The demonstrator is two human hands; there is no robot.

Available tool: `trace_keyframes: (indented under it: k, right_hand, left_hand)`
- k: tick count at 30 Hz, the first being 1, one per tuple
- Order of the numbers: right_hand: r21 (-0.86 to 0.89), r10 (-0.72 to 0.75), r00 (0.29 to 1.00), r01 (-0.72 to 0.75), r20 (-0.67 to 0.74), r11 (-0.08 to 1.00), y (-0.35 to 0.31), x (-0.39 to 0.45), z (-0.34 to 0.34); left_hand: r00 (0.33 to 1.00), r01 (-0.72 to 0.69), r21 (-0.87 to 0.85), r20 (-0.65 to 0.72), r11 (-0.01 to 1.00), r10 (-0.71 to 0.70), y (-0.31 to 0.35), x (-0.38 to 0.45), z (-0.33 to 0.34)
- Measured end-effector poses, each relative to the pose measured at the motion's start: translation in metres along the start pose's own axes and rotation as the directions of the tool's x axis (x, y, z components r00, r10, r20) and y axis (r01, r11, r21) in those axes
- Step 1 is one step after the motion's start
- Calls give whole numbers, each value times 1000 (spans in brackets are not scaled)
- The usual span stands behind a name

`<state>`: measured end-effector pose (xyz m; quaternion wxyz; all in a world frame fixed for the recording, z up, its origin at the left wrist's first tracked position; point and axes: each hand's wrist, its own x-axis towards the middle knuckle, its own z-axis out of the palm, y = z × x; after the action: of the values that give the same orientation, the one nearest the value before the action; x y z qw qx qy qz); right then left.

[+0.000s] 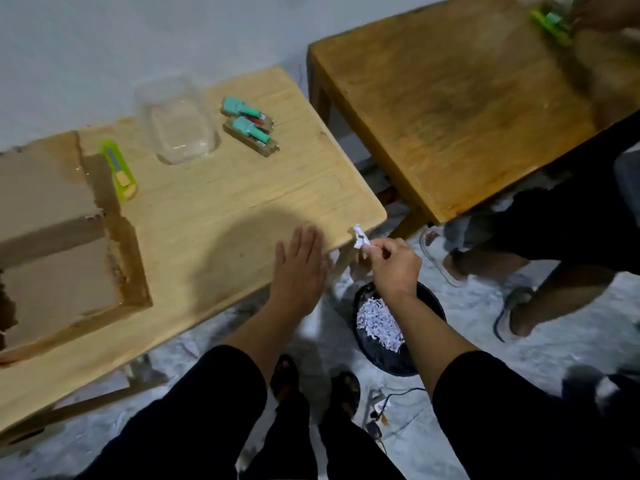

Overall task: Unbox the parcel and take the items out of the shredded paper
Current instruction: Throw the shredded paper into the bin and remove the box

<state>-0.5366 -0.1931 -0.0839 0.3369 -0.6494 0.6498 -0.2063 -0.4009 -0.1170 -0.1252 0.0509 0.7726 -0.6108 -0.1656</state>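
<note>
The opened cardboard box (52, 237) sits at the left end of the light wooden table (225, 202), its flaps spread. Two teal packaged items (251, 124) lie side by side near the table's far edge. My left hand (299, 268) lies flat with fingers together at the table's near right edge. Just off the table's right corner, my right hand (391, 265) pinches a small scrap of white shredded paper (360, 239). Below it on the floor stands a black bin (398, 327) holding a heap of shredded paper (379, 322).
A green and yellow box cutter (119, 169) lies beside the box. A clear plastic tray (178, 124) stands at the table's back. A darker wooden table (467, 98) is to the right, with another person's legs (554, 244) beside it. A cable (391, 403) lies on the floor.
</note>
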Motion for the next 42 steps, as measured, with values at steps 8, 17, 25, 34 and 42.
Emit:
trace_keyframes:
  k: [8,17,25,34,42]
  right_hand:
    - [-102,146,987,-152,-66,983,75,-8,-53]
    - [-476,219,950,-92,220,875,109,-12,-83]
    - [-516,-39,929,239,368,822,62,-5,-97]
    - [-476,-369,831,545,417,690,-46,5,-103]
    - [-396,-525,745,665,411,633,-151,-29,-60]
  left_hand:
    - [993,120,11,-18,993,-119,20,3,14]
    - [992,125,23,-19,992,-125,58,-4,9]
    - [995,-57,-24,-81,998,55,87,-9,-17]
    - [948,178,3,-270,984,-171,74,-19,-99]
    - [865,352,35,-395,935,-310,-16,-67,-168]
